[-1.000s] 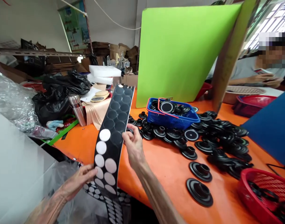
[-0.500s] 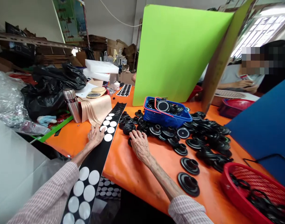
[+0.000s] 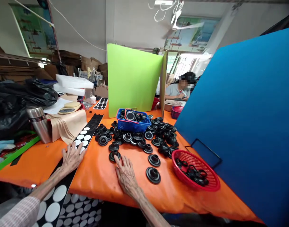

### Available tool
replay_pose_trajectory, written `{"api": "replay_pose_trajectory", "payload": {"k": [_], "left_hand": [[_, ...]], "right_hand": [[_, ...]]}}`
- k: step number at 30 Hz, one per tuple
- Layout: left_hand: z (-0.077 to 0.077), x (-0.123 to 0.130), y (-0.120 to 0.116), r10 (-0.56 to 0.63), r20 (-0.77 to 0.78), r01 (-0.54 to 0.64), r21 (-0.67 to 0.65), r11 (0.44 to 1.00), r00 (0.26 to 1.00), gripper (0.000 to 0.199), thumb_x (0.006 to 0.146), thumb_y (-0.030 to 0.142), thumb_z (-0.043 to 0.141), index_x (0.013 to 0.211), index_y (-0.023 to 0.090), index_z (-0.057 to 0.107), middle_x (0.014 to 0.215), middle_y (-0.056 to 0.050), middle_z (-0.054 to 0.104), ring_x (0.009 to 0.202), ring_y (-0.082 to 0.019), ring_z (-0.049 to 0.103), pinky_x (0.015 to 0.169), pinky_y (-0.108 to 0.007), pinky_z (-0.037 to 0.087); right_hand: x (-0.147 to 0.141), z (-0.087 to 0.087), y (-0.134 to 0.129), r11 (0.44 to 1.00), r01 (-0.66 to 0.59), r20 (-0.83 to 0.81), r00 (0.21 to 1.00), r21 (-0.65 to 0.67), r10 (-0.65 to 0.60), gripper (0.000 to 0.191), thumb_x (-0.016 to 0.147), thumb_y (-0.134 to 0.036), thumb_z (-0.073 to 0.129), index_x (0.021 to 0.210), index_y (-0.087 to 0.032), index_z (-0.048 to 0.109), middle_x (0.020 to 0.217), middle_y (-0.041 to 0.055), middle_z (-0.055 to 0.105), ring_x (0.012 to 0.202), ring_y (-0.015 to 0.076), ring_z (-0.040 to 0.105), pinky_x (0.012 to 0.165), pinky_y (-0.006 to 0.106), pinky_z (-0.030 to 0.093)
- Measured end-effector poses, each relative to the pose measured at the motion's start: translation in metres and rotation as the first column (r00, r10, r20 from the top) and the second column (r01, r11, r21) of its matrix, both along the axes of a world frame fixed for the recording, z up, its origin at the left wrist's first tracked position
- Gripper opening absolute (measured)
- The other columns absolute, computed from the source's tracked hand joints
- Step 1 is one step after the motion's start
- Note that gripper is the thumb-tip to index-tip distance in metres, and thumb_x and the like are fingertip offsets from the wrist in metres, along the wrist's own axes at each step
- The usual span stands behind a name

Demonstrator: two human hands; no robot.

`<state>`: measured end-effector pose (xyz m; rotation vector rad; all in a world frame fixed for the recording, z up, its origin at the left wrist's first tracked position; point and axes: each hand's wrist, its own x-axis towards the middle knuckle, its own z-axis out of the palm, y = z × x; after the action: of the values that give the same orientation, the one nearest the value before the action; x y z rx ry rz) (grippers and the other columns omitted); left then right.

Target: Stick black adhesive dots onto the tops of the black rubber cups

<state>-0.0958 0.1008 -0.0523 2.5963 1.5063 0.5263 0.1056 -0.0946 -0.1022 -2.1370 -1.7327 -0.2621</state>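
Note:
My left hand (image 3: 72, 156) lies with fingers spread on a black strip with white round stickers (image 3: 87, 137), which runs along the table and over its front edge. My right hand (image 3: 126, 173) is stretched out, palm down, its index fingertip touching a black round stepped part (image 3: 113, 156). Just behind that part is a similar black part (image 3: 114, 146). Beyond both lies a heap of such black parts (image 3: 138, 136), some with their raised hubs upward. Two more black parts (image 3: 153, 175) rest to the right of my right hand.
A blue basket (image 3: 133, 127) of black parts stands in the heap. The red basket (image 3: 212, 186) at right holds black rings. Green (image 3: 132, 78) and blue panels (image 3: 241, 104) border the table. A steel flask (image 3: 40, 124) stands left. A person (image 3: 175, 90) sits beyond.
The view has swung right and up. My right hand has come away from the heap toward me, and black parts now sit in front of the heap near its fingertips. My left hand stays on the strip.

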Motion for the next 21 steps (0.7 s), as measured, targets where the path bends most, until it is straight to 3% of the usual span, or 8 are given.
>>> {"api": "replay_pose_trajectory", "payload": {"k": [3,7,13,18,21], "left_hand": [[0.033,0.038,-0.003,-0.051,0.173,0.070,-0.105,0.992,0.984,0.043,0.081,0.036,0.047,0.110,0.012,0.068,0.112,-0.018,0.065,0.109,-0.033,0.056,0.098,-0.047,0.040],[0.074,0.108,0.012,-0.105,0.266,0.150,-0.155,0.976,0.958,0.039,0.085,0.042,0.045,0.098,0.016,0.071,0.085,-0.006,0.073,0.083,-0.021,0.066,0.077,-0.028,0.050],[0.117,0.221,0.041,-0.128,0.329,0.165,-0.088,0.982,0.936,0.032,0.085,0.034,0.047,0.094,0.015,0.072,0.099,-0.012,0.072,0.098,-0.023,0.064,0.089,-0.031,0.044],[0.128,0.289,0.072,-0.147,0.278,0.210,-0.213,0.954,0.949,0.028,0.071,0.035,0.065,0.052,0.015,0.063,0.059,-0.007,0.062,0.079,-0.024,0.062,0.076,-0.032,0.045],[0.135,0.307,0.083,-0.160,0.275,0.250,-0.335,0.908,0.948,0.027,0.071,0.032,0.064,0.052,0.014,0.061,0.049,-0.002,0.053,0.058,-0.017,0.055,0.059,-0.028,0.041]], "right_hand": [[0.000,0.000,-0.001,0.999,0.000,-0.018,1.000,-0.048,0.000,0.061,0.088,-0.014,0.044,0.147,-0.028,0.035,0.134,0.0161,0.054,0.128,0.0306,0.048,0.105,0.053,0.037],[-0.001,-0.001,0.004,0.998,0.018,-0.031,0.999,-0.067,-0.020,0.064,0.086,-0.009,0.043,0.146,-0.030,0.037,0.134,0.0161,0.054,0.129,0.0322,0.047,0.104,0.055,0.037],[-0.002,-0.034,0.003,0.996,0.042,-0.062,0.997,0.084,-0.037,0.060,0.087,-0.016,0.049,0.144,-0.031,0.042,0.137,0.0146,0.054,0.131,0.0356,0.045,0.106,0.059,0.034],[-0.005,-0.069,0.010,0.976,0.073,-0.126,0.991,0.203,-0.048,0.053,0.083,-0.030,0.063,0.135,-0.032,0.054,0.130,0.0151,0.062,0.124,0.0401,0.053,0.105,0.065,0.035],[-0.011,-0.069,0.011,0.969,0.113,-0.238,0.969,0.221,-0.058,0.047,0.081,-0.029,0.066,0.127,-0.034,0.061,0.124,0.0155,0.066,0.119,0.0415,0.057,0.101,0.067,0.040]]}}
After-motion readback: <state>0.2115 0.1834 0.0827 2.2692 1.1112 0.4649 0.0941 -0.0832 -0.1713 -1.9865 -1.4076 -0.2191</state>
